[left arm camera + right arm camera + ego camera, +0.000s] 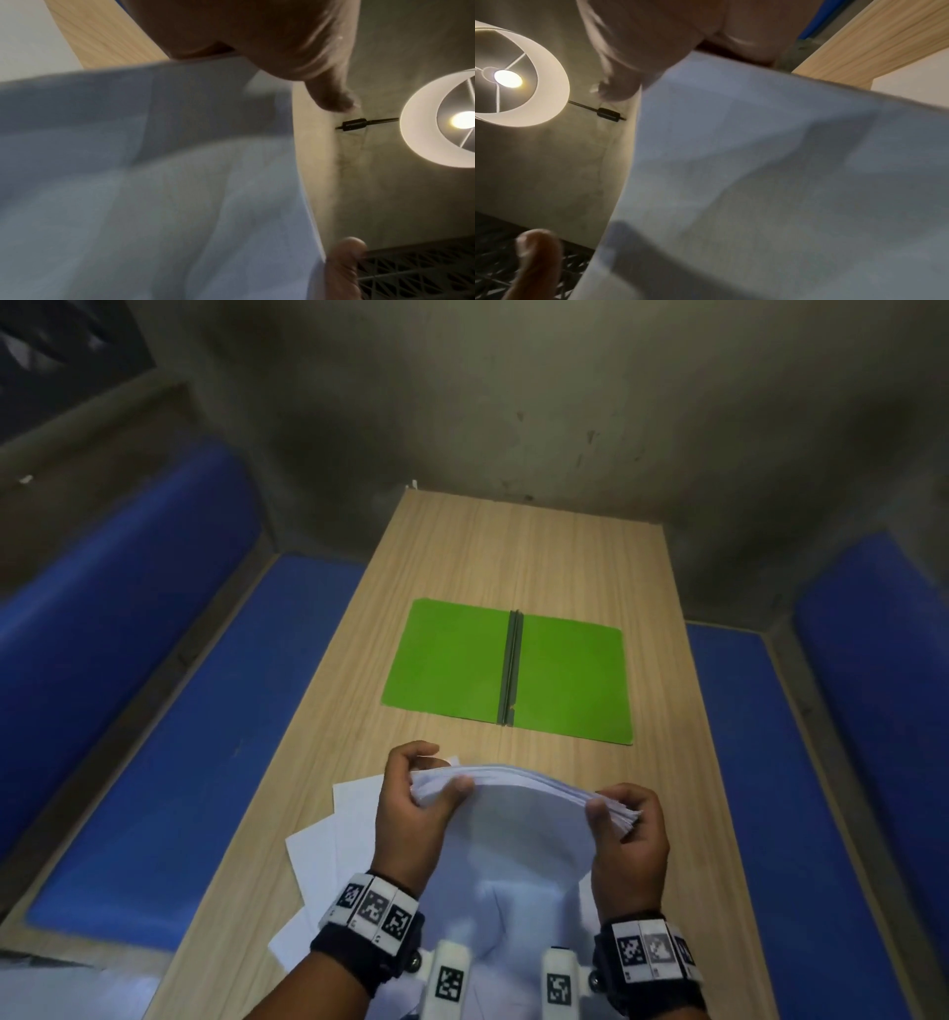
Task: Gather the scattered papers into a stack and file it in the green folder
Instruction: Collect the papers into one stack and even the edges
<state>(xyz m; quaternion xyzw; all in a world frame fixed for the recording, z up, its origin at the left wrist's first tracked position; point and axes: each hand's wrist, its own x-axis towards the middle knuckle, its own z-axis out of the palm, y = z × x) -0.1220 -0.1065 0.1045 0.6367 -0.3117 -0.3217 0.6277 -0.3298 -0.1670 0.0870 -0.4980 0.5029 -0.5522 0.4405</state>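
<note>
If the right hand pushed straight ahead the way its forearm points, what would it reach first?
Probably the green folder, near its right half: the right hand, gripping the paper stack, points up the table with only bare wood between. Height is unclear.

White paper stack [518,809] bowed, lifted, green folder [508,677] open flat beyond
</note>
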